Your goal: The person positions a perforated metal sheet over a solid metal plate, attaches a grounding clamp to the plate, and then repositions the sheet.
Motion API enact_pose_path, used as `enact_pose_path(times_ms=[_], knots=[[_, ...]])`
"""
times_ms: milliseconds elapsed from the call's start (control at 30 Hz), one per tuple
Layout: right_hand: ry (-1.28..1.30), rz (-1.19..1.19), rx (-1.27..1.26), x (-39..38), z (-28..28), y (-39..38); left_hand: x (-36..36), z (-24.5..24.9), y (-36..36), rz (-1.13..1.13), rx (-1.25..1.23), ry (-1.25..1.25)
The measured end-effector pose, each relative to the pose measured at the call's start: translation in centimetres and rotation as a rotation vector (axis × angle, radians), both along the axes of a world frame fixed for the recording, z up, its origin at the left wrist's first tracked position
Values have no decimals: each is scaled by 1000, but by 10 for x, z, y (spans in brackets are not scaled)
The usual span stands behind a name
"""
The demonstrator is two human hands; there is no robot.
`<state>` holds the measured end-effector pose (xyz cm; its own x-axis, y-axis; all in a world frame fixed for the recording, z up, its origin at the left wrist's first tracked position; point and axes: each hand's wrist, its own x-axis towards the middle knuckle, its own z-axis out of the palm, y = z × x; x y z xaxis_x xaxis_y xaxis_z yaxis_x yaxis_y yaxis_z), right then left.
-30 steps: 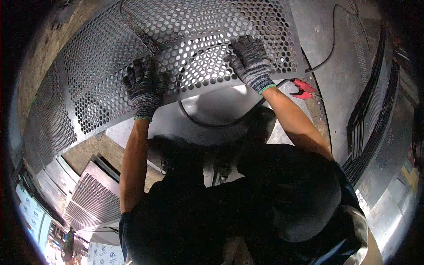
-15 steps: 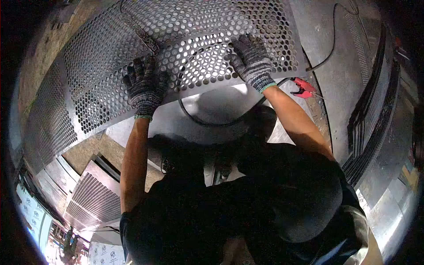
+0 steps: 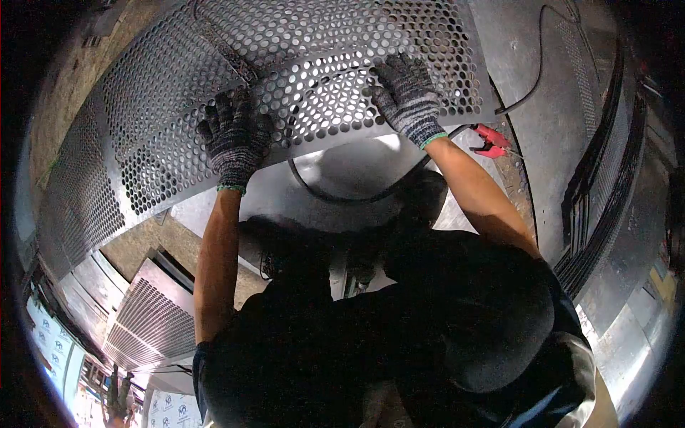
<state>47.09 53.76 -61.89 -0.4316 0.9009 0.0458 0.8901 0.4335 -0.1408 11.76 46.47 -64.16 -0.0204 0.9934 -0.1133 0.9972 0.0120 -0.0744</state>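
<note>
A large perforated metal sheet (image 3: 314, 139) with round holes stretches across the upper view. My left hand (image 3: 234, 139), in a dark grey knit glove, lies on it near its front edge, fingers spread. Farther right, my right hand (image 3: 408, 96) in a matching glove rests flat on the same sheet with its thumb out. Neither hand grips anything. Beneath the sheet a black cable (image 3: 349, 201) loops toward a red-handled clamp (image 3: 490, 141) just right of my right wrist.
Another perforated panel (image 3: 150, 319) leans at lower left. Dark metal strips (image 3: 596, 192) are stacked at right beside a flat grey sheet (image 3: 549, 150). In the lower left distance stands a person (image 3: 116, 399), near boards with printed film (image 3: 53, 339).
Both my hands and the perforated sheet stay where they were. Only the distant person at lower left has shifted slightly.
</note>
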Motion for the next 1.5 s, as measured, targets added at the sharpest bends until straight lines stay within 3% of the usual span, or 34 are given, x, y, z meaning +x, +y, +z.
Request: enact_pose_path(times_ms=[533, 633, 900, 1000, 1500], knots=[[-34, -11, -38, 0, -1, 1, 1, 2, 0, -8, 70, -33], [0, 6, 0, 3, -7, 1, 3, 6, 3, 29, -75, 7], [-22, -2, 53, 1, -11, 0, 0, -2, -1, 30, 73, -39], [10, 0, 47, 2, -7, 0, 5, 14, 4, 39, -44, -1], [9, 5, 17, 4, -11, 1, 1, 4, -1, 26, -13, 15]])
